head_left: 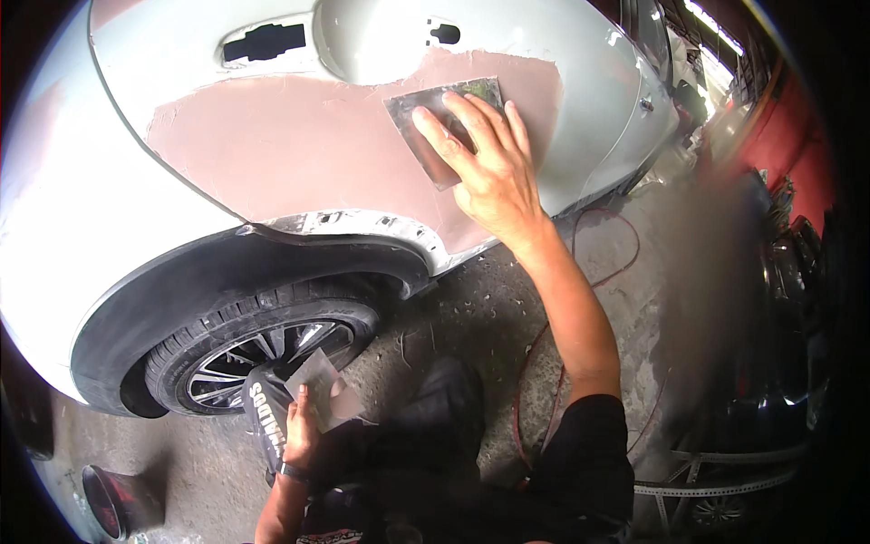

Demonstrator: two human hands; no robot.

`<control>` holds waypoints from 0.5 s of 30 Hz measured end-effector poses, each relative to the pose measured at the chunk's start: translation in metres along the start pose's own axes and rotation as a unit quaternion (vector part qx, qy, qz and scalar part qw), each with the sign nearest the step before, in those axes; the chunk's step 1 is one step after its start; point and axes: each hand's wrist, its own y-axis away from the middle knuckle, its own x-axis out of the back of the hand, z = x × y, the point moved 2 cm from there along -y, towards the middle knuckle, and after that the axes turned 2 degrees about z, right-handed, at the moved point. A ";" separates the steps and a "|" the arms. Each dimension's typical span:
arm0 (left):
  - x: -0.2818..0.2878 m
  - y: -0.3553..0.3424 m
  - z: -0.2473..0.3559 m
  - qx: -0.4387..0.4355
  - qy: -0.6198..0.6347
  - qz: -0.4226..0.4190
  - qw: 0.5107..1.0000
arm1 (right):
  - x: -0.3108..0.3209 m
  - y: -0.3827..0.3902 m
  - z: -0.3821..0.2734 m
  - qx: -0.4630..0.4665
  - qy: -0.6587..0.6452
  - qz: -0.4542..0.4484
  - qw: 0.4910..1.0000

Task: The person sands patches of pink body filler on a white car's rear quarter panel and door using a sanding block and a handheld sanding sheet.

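A broad patch of pinkish body filler (299, 150) covers the pale car panel (589, 118) above the wheel arch. On its right part lies a thin, square grey putty spreader (426, 136), smeared with residue. My right hand (489, 177) holds it against the panel, fingers spread over its face; the thumb is hidden. Low by the wheel, my left hand (301, 426) grips a flat, greyish plate (317, 385) with a dab of pink putty (343, 399) on it. A band circles my left wrist.
The wheel (263, 354) sits under a dark arch liner. A reddish hose (530, 399) winds over the concrete floor (462, 313). At lower left stands a dark bucket (107, 503). Metal framing (716, 488) lies at lower right, and a red surface (797, 136) rises behind it.
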 end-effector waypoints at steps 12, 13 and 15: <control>0.023 0.009 0.003 -0.290 -0.419 -0.042 0.860 | -0.017 0.079 0.044 0.107 0.066 -0.091 0.988; 0.024 0.011 0.006 -0.290 -0.429 -0.046 0.854 | -0.021 0.088 0.046 0.108 0.069 -0.096 0.987; 0.023 0.013 0.009 -0.263 -0.428 -0.040 0.864 | -0.029 0.106 0.049 0.111 0.075 -0.106 0.985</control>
